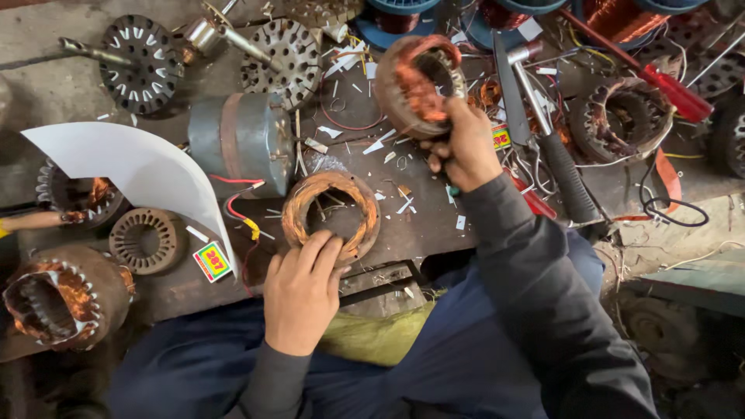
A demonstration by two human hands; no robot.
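Stator (423,81) with copper windings is lifted off the bench (62,85), tilted on edge, and the right hand (466,147) is closed around its lower rim, fingers curled tight over the metal. Nearer the body, the left hand (304,291) rests with fingers slightly spread on the near edge of a copper coil ring (330,213) that lies flat on the bench; the hand touches it rather than grips it. Just left of the ring stands a grey motor housing (237,140) with red and yellow wires trailing from it, and a curved white sheet (140,167) leans beside that. A hammer (547,136) with a black grip lies right of the raised stator, a red-handled screwdriver (660,81) farther right. More wound stators sit at the left edge (66,299) and at the right (621,120), and slotted rotor discs (143,62) lie at the far side. White paper scraps are scattered between the two hands.
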